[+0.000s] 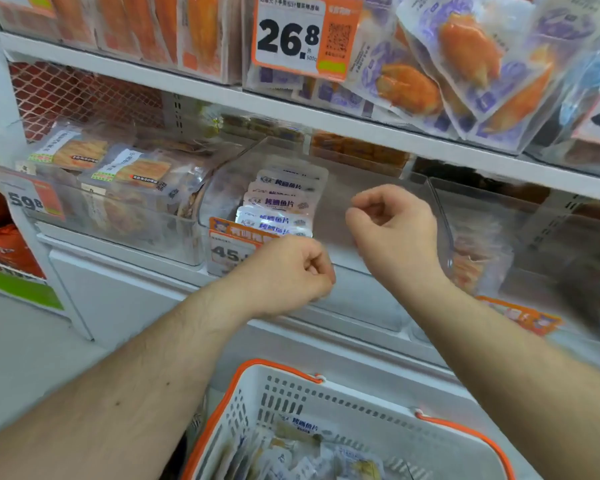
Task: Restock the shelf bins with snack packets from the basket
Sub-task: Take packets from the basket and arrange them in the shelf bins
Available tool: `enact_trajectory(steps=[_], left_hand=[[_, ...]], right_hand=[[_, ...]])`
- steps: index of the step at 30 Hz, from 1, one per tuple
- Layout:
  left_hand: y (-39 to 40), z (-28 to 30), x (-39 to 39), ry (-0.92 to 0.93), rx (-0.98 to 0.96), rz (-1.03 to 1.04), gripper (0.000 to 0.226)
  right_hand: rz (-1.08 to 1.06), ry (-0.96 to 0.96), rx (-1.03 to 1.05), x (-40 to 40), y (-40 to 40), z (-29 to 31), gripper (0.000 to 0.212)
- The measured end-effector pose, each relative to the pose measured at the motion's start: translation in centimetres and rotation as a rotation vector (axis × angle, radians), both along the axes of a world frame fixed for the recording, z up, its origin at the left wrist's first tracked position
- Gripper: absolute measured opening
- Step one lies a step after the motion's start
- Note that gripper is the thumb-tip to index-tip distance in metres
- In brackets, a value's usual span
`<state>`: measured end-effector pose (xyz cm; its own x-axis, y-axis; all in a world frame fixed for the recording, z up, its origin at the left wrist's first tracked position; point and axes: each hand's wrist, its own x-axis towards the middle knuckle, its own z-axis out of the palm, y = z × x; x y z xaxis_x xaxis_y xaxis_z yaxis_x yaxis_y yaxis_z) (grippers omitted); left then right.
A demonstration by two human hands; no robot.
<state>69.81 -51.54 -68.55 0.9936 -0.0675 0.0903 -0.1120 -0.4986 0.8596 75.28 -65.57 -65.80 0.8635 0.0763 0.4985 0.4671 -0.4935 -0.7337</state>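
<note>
A clear shelf bin (pixel 378 292) on the middle shelf holds a row of white-and-purple fish-slice packets (pixel 281 202) standing in its left half; its right half shows no packets. My left hand (pixel 291 268) is curled into a fist against the bin's front wall, beside the orange price tag (pixel 229 244), and no packet shows in it. My right hand (pixel 392 220) hovers over the bin's right half with its fingers curled and thumb against the index finger, holding nothing visible. Below, the white basket (pixel 361 396) with orange rim and handles holds several more packets (pixel 305 431).
Neighbouring clear bins hold other snacks: orange-labelled packs (pixel 118 171) to the left, darker packs (pixel 478 251) to the right. The shelf above (pixel 326 116) carries purple-and-orange packets (pixel 465 64) overhanging its edge and a 26.8 price tag (pixel 302 36).
</note>
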Motion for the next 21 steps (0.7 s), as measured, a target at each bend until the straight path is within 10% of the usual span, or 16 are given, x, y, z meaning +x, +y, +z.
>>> enact_trajectory(steps=[10, 21], left_hand=[[-5.6, -7.2, -1.3, 0.359, 0.5, -0.337, 0.014], [-8.6, -11.8, -1.0, 0.482, 0.678, -0.516, 0.016]], right_hand=[[-0.006, 0.325, 0.062, -5.2, -6.9, -12.5, 0.028], [0.09, 0.964, -0.809, -5.1, -14.5, -29.2, 0.026]])
